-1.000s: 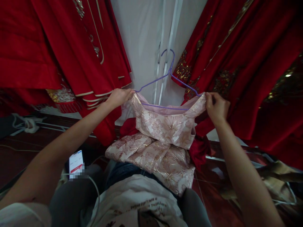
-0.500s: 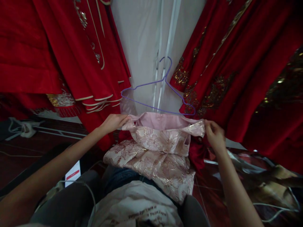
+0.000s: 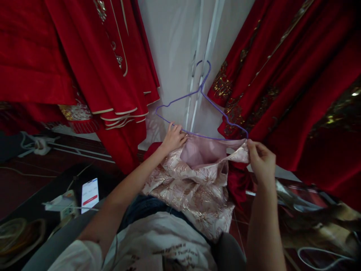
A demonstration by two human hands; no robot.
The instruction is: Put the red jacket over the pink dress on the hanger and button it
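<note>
A pink dress [image 3: 194, 192] with a shiny gold floral pattern lies across my lap, its bodice raised and its plain pink lining facing up. My left hand [image 3: 174, 138] is closed at the top edge of the bodice, with fingertips against the bottom bar of a purple wire hanger [image 3: 194, 91]. At the other end, my right hand [image 3: 261, 156] pinches the dress's right strap beside the hanger's right corner. The hanger stands upright just beyond the bodice, its hook at the top. What the left fingers grip underneath is partly hidden.
Red garments [image 3: 118, 82] with trim hang at the left, and more red garments with gold embroidery [image 3: 234, 109] at the right. A lit phone [image 3: 90, 195] and a white power strip [image 3: 62, 205] lie by my left leg. A white cable [image 3: 318, 256] is at lower right.
My left hand has left the bodice's left strap and moved right and up to its top edge by the hanger bar. My right hand still holds its strap, now against the hanger's corner.
</note>
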